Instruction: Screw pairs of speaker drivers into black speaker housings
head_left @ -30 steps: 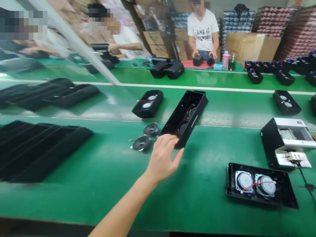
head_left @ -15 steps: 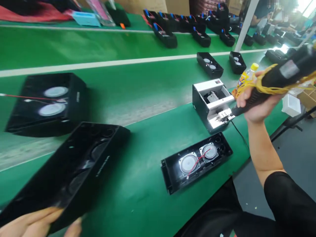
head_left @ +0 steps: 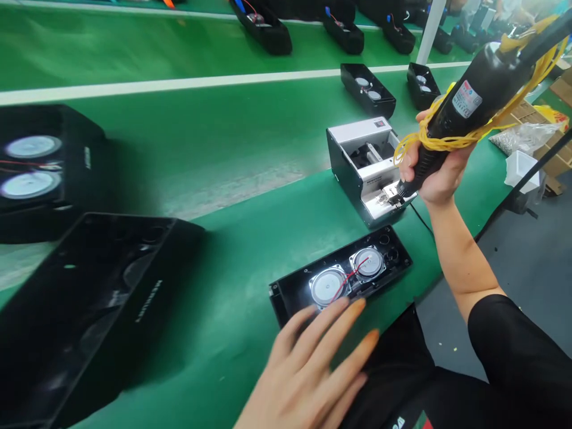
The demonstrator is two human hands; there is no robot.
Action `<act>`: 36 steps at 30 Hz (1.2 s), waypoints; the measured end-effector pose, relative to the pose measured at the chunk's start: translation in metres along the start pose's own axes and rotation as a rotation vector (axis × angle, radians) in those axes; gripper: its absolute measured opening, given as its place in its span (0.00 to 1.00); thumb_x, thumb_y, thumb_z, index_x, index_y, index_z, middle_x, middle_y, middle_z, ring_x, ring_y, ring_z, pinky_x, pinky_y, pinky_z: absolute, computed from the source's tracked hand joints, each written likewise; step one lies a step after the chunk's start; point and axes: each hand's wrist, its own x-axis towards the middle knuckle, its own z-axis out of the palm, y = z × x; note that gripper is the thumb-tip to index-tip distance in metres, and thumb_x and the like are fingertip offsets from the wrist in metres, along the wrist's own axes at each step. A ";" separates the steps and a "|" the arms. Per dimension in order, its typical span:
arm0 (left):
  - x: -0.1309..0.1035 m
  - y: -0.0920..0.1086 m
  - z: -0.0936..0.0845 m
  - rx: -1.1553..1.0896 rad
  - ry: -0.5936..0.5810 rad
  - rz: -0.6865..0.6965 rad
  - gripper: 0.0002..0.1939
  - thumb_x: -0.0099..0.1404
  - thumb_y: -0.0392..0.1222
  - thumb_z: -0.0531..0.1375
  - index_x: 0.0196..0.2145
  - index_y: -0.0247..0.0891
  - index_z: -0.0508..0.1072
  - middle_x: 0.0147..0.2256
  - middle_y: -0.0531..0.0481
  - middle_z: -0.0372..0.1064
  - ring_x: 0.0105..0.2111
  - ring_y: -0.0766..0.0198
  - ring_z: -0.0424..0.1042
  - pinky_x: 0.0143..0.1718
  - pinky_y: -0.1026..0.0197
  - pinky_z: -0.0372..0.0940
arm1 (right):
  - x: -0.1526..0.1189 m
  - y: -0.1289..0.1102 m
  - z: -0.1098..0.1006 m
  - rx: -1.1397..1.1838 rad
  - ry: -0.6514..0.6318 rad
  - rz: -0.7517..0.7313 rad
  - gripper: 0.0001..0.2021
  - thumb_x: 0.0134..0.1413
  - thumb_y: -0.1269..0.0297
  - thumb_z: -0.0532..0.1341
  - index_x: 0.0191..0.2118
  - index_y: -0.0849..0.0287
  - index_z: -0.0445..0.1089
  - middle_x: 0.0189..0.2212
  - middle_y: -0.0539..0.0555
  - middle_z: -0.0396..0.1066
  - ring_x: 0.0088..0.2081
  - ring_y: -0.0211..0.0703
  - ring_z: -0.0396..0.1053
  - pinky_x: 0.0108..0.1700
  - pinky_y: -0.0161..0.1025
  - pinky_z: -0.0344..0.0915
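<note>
My right hand (head_left: 440, 170) is wrapped round a black electric screwdriver (head_left: 480, 89) with yellow cord wound about it. The tool's lower end is at the front of a screw feeder (head_left: 357, 158), a black and silver box; whether the bit touches it I cannot tell. My left hand (head_left: 308, 369), fingers spread, hovers over the near edge of a black speaker panel (head_left: 290, 301). Two round speaker drivers with a red wire sit in that panel. Contact between the fingers and the panel cannot be made out. A black speaker box (head_left: 111, 316) stands at the left, apart from both hands.
Another speaker box (head_left: 75, 161) with two drivers lies at the far left. Smaller-looking boxes (head_left: 369, 89) stand beyond the feeder, and black shells (head_left: 268, 30) line the back. A white container (head_left: 521, 170) and a bag of small parts (head_left: 522, 140) are at the right.
My left hand has let go of the speaker box at the left and moved right to the panel. The screwdriver has come closer over the feeder's front. The view has shifted.
</note>
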 end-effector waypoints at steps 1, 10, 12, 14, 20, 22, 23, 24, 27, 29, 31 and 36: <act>0.018 0.002 0.014 0.010 -0.019 0.033 0.19 0.74 0.52 0.69 0.60 0.52 0.81 0.72 0.47 0.72 0.73 0.48 0.67 0.79 0.42 0.54 | -0.001 -0.001 -0.001 0.021 -0.008 -0.004 0.33 0.53 0.20 0.67 0.36 0.49 0.72 0.21 0.46 0.60 0.17 0.39 0.55 0.19 0.42 0.57; 0.066 -0.041 0.036 0.211 -0.176 -0.084 0.30 0.69 0.50 0.70 0.66 0.43 0.77 0.79 0.28 0.55 0.74 0.27 0.62 0.67 0.27 0.68 | -0.010 -0.018 -0.003 0.034 0.059 -0.138 0.29 0.60 0.27 0.64 0.45 0.50 0.75 0.18 0.42 0.61 0.13 0.36 0.53 0.15 0.36 0.49; 0.063 -0.045 0.030 0.213 -0.194 -0.116 0.32 0.69 0.51 0.70 0.68 0.45 0.76 0.79 0.27 0.55 0.72 0.25 0.64 0.63 0.25 0.70 | -0.008 -0.020 0.000 0.021 0.101 -0.190 0.27 0.60 0.28 0.62 0.42 0.48 0.72 0.19 0.42 0.57 0.13 0.35 0.53 0.16 0.35 0.50; 0.063 -0.047 0.027 0.194 -0.207 -0.117 0.32 0.69 0.51 0.69 0.68 0.46 0.76 0.77 0.27 0.59 0.68 0.26 0.68 0.59 0.27 0.73 | -0.006 -0.020 0.002 -0.033 0.114 -0.133 0.31 0.54 0.23 0.62 0.38 0.48 0.68 0.19 0.42 0.56 0.14 0.36 0.53 0.17 0.36 0.51; 0.068 -0.046 0.026 0.223 -0.226 -0.069 0.28 0.71 0.51 0.65 0.66 0.40 0.78 0.68 0.27 0.71 0.59 0.34 0.75 0.52 0.34 0.76 | -0.009 -0.018 0.002 -0.079 0.156 -0.013 0.32 0.51 0.22 0.60 0.41 0.48 0.66 0.18 0.42 0.55 0.14 0.37 0.50 0.18 0.38 0.48; 0.068 -0.045 0.025 0.242 -0.201 -0.062 0.28 0.71 0.50 0.65 0.65 0.41 0.78 0.67 0.27 0.71 0.58 0.34 0.75 0.51 0.35 0.76 | -0.011 -0.017 -0.001 -0.092 0.178 -0.090 0.30 0.57 0.24 0.57 0.42 0.48 0.66 0.19 0.43 0.55 0.15 0.37 0.51 0.19 0.37 0.50; 0.067 -0.044 0.025 0.247 -0.194 -0.056 0.28 0.71 0.50 0.65 0.66 0.41 0.77 0.67 0.27 0.71 0.58 0.34 0.75 0.51 0.34 0.76 | -0.011 -0.016 -0.003 -0.092 0.193 -0.133 0.31 0.58 0.23 0.56 0.41 0.48 0.66 0.20 0.43 0.55 0.15 0.36 0.52 0.19 0.37 0.50; 0.067 -0.044 0.025 0.249 -0.193 -0.050 0.28 0.71 0.50 0.65 0.66 0.41 0.77 0.67 0.27 0.70 0.58 0.33 0.75 0.50 0.34 0.76 | -0.012 -0.014 -0.004 -0.085 0.191 -0.156 0.31 0.58 0.22 0.56 0.40 0.48 0.65 0.20 0.43 0.54 0.14 0.36 0.52 0.18 0.37 0.50; 0.068 -0.044 0.024 0.244 -0.213 -0.042 0.28 0.72 0.48 0.66 0.67 0.42 0.77 0.67 0.27 0.70 0.58 0.33 0.75 0.50 0.33 0.75 | -0.012 -0.011 -0.007 -0.041 0.114 -0.129 0.32 0.57 0.21 0.60 0.36 0.49 0.66 0.20 0.44 0.55 0.14 0.35 0.52 0.17 0.37 0.48; 0.068 -0.044 0.024 0.236 -0.226 -0.054 0.28 0.71 0.49 0.67 0.67 0.43 0.77 0.67 0.27 0.70 0.59 0.33 0.75 0.52 0.33 0.75 | -0.010 -0.012 -0.004 -0.033 0.085 -0.138 0.31 0.61 0.23 0.60 0.36 0.50 0.67 0.20 0.44 0.56 0.15 0.34 0.53 0.18 0.36 0.49; 0.068 -0.045 0.024 0.229 -0.228 -0.071 0.29 0.71 0.50 0.67 0.67 0.44 0.78 0.67 0.29 0.70 0.60 0.34 0.74 0.54 0.34 0.75 | -0.007 -0.016 0.001 -0.039 0.092 -0.172 0.29 0.64 0.25 0.59 0.41 0.48 0.70 0.21 0.44 0.55 0.15 0.35 0.52 0.20 0.37 0.50; 0.068 -0.044 0.025 0.220 -0.236 -0.096 0.29 0.71 0.51 0.67 0.67 0.45 0.78 0.68 0.29 0.70 0.60 0.34 0.74 0.54 0.34 0.74 | 0.002 -0.019 0.009 -0.056 0.068 -0.131 0.31 0.55 0.24 0.63 0.49 0.45 0.69 0.24 0.45 0.57 0.18 0.38 0.55 0.21 0.41 0.52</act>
